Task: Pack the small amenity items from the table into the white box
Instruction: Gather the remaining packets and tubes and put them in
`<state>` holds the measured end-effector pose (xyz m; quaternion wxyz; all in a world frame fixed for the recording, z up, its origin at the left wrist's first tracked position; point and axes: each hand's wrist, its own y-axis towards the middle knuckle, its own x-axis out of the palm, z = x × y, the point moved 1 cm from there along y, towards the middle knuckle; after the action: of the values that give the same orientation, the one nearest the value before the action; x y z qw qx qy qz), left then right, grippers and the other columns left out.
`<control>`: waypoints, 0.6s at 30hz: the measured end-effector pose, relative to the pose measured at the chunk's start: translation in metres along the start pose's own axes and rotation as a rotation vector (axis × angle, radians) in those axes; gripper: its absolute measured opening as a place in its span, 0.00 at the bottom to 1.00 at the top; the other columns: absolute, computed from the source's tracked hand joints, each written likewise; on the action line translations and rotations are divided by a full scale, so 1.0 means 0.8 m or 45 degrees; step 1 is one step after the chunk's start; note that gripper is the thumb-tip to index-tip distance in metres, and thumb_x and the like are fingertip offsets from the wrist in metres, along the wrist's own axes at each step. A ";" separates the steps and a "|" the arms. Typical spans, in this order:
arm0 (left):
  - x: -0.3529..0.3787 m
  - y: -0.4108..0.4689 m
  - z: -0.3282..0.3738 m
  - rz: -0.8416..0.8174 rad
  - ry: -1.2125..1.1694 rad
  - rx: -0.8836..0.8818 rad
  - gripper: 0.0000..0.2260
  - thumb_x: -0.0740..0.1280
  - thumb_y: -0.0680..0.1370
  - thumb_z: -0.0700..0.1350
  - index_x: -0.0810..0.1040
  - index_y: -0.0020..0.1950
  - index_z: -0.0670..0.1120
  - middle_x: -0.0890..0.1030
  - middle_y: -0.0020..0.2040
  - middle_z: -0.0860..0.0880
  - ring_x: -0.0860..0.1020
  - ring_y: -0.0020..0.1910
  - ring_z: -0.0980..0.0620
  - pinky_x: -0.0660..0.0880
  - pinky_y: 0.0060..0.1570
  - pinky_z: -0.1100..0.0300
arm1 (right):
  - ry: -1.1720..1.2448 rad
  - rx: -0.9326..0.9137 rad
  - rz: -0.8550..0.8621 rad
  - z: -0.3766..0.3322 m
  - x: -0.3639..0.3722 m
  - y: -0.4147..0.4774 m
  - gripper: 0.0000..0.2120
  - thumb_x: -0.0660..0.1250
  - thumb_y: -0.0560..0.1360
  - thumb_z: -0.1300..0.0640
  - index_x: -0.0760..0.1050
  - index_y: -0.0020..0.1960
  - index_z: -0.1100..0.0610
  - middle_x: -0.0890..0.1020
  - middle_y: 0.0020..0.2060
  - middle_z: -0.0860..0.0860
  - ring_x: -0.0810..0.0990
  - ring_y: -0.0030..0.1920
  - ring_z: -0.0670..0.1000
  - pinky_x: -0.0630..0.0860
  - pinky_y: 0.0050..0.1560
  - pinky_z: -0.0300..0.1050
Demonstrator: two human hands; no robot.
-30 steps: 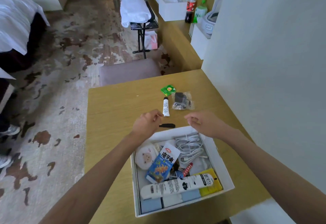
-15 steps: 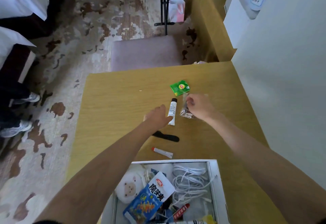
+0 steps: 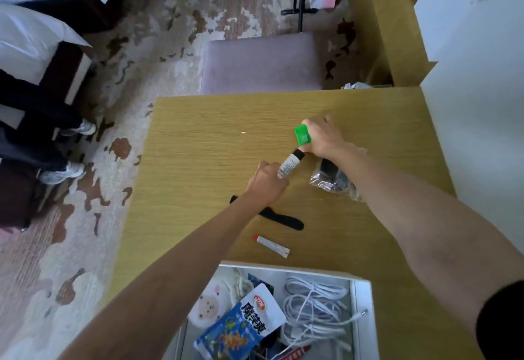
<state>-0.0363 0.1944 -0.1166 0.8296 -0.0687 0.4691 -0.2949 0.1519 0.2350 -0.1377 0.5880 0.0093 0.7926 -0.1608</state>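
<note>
**Picking up two items at once, far side of the table**

Gripping the lower end of a white tube (image 3: 289,165), the left hand (image 3: 266,184) has its fingers curled shut around it, the black cap pointing away toward the other hand. The right hand (image 3: 321,140) is closed on a small green packet (image 3: 302,134), pinched at its edge and tilted up off the wood; the picture is a little smeared there, so I would not swear the packet is fully clear of the surface.

To do this step well, each hand should lift straight up with a firm hold before swinging back, since the white box (image 3: 361,320) sits at the near edge of the table (image 3: 198,144), well apart from where the hands are working. The tube is rigid and easy; the packet is thin and could slip from a light pinch.

Just under the right forearm lies a clear plastic bag (image 3: 330,179) with something dark inside, still to be packed. A black strip (image 3: 286,219) lies partly beneath the left wrist, and a small red-capped tube (image 3: 271,245) rests between it and the box. Both sit on the hands' way home, so a low, dragging return could knock them. The box already holds a coil of white cable (image 3: 313,311) and a blue snack pouch (image 3: 241,328), leaving little open room.
</note>
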 end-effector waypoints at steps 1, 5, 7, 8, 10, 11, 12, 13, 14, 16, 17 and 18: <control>-0.011 -0.007 -0.001 0.002 -0.120 -0.002 0.09 0.63 0.77 0.43 0.73 0.55 0.40 0.74 0.52 0.39 0.77 0.41 0.43 0.74 0.37 0.52 | 0.041 -0.057 0.075 -0.005 -0.006 -0.006 0.23 0.74 0.71 0.49 0.73 0.62 0.56 0.78 0.58 0.55 0.71 0.61 0.59 0.68 0.56 0.53; -0.060 -0.052 0.000 -0.007 -0.536 0.050 0.06 0.62 0.79 0.48 0.71 0.50 0.46 0.79 0.39 0.50 0.78 0.32 0.53 0.76 0.38 0.53 | 0.428 -0.113 0.308 -0.035 -0.053 -0.057 0.10 0.71 0.73 0.52 0.74 0.44 0.58 0.77 0.41 0.53 0.75 0.42 0.54 0.66 0.39 0.46; -0.081 -0.083 0.000 -0.010 -0.590 0.127 0.09 0.63 0.78 0.52 0.71 0.45 0.47 0.78 0.33 0.52 0.77 0.28 0.55 0.75 0.37 0.55 | 0.670 -0.055 0.392 -0.050 -0.081 -0.100 0.12 0.68 0.75 0.51 0.72 0.42 0.59 0.77 0.38 0.53 0.74 0.37 0.52 0.65 0.35 0.46; -0.090 -0.100 -0.001 -0.018 -0.607 0.168 0.11 0.64 0.78 0.53 0.71 0.42 0.47 0.77 0.30 0.53 0.76 0.27 0.55 0.75 0.35 0.56 | 0.791 -0.029 0.404 -0.056 -0.093 -0.125 0.12 0.67 0.76 0.50 0.73 0.44 0.59 0.79 0.38 0.53 0.75 0.37 0.51 0.67 0.35 0.45; -0.104 -0.138 -0.006 -0.077 -0.640 0.257 0.13 0.65 0.77 0.55 0.72 0.38 0.47 0.78 0.28 0.53 0.77 0.27 0.55 0.74 0.31 0.60 | 0.982 0.017 0.381 -0.067 -0.110 -0.183 0.10 0.64 0.78 0.49 0.75 0.47 0.56 0.82 0.40 0.52 0.80 0.39 0.48 0.73 0.38 0.43; -0.108 -0.159 -0.009 -0.124 -0.651 0.303 0.13 0.66 0.77 0.53 0.74 0.38 0.46 0.79 0.28 0.53 0.77 0.27 0.56 0.73 0.30 0.62 | 1.036 0.028 0.356 -0.071 -0.116 -0.214 0.08 0.63 0.79 0.50 0.76 0.49 0.54 0.83 0.42 0.52 0.81 0.41 0.48 0.75 0.40 0.43; -0.111 -0.181 -0.012 -0.180 -0.661 0.351 0.11 0.67 0.77 0.50 0.75 0.39 0.44 0.79 0.29 0.53 0.78 0.28 0.55 0.72 0.29 0.63 | 1.086 0.029 0.315 -0.076 -0.118 -0.244 0.07 0.63 0.79 0.51 0.76 0.51 0.53 0.83 0.44 0.51 0.82 0.43 0.47 0.77 0.42 0.43; -0.110 -0.202 -0.016 -0.238 -0.674 0.405 0.09 0.67 0.77 0.46 0.76 0.41 0.41 0.80 0.30 0.53 0.78 0.29 0.55 0.71 0.29 0.64 | 1.144 0.022 0.258 -0.080 -0.119 -0.276 0.06 0.63 0.79 0.52 0.76 0.53 0.53 0.83 0.46 0.51 0.83 0.45 0.47 0.79 0.43 0.43; -0.108 -0.223 -0.019 -0.288 -0.675 0.461 0.06 0.67 0.77 0.43 0.77 0.44 0.40 0.80 0.30 0.52 0.78 0.29 0.55 0.71 0.29 0.66 | 1.200 0.007 0.200 -0.084 -0.117 -0.307 0.06 0.64 0.79 0.54 0.76 0.54 0.52 0.83 0.48 0.51 0.83 0.46 0.47 0.80 0.43 0.43; -0.099 -0.259 -0.029 -0.341 -0.608 0.532 0.02 0.66 0.77 0.40 0.77 0.45 0.43 0.78 0.32 0.52 0.76 0.28 0.57 0.72 0.30 0.65 | 1.204 -0.010 0.155 -0.089 -0.112 -0.365 0.06 0.66 0.78 0.55 0.77 0.54 0.49 0.84 0.49 0.50 0.83 0.48 0.47 0.81 0.44 0.43; -0.093 -0.275 -0.034 -0.349 -0.533 0.549 0.02 0.66 0.77 0.41 0.77 0.45 0.45 0.78 0.32 0.52 0.75 0.28 0.57 0.73 0.31 0.62 | 1.153 0.003 0.156 -0.092 -0.108 -0.392 0.06 0.67 0.77 0.55 0.77 0.53 0.49 0.84 0.47 0.50 0.83 0.47 0.48 0.81 0.45 0.44; -0.085 -0.287 -0.040 -0.345 -0.435 0.565 0.02 0.66 0.77 0.43 0.77 0.45 0.47 0.78 0.33 0.52 0.75 0.29 0.57 0.73 0.32 0.59 | 1.097 0.020 0.157 -0.092 -0.104 -0.416 0.05 0.67 0.77 0.55 0.78 0.53 0.50 0.84 0.46 0.50 0.83 0.46 0.48 0.80 0.44 0.44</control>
<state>-0.1866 0.0502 0.0057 0.8443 0.0035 0.2337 -0.4822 0.0411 -0.0464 0.0405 0.2120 0.1275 0.9623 -0.1129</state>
